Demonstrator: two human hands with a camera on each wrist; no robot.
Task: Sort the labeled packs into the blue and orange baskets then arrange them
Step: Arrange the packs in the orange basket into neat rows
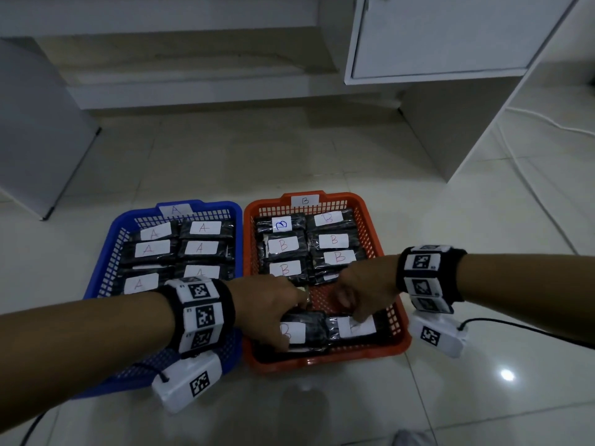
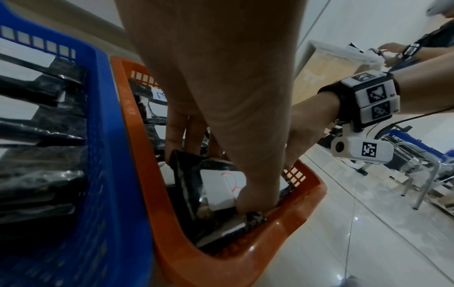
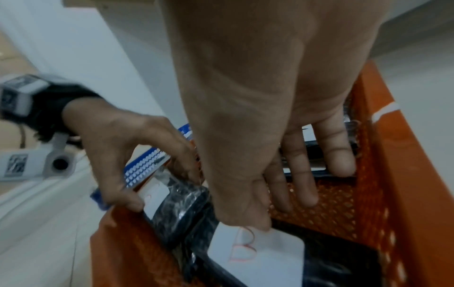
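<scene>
At the near end of the orange plastic mesh basket [image 1: 399,341], the left hand [image 1: 270,305] grips a black film-wrapped B-labelled pack [image 1: 301,331]; the right hand [image 1: 360,292] presses open fingers on its neighbour [image 1: 354,326]. Glossy wrap looks slippery, contents light and soft; edges seem the surest hold.

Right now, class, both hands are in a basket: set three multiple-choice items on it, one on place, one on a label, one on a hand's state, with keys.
1. Where are both hands?
A. orange basket
B. blue basket
C. floor

2. Which letter labels the blue basket's packs?
A. B
B. A
C. C

3. What is the left hand doing?
A. hanging idle
B. pointing
C. gripping a pack

Key:
1 A, the left hand and right hand are inside the orange basket.
2 B, the blue basket holds A packs.
3 C, its fingers curl round a B pack.
</scene>
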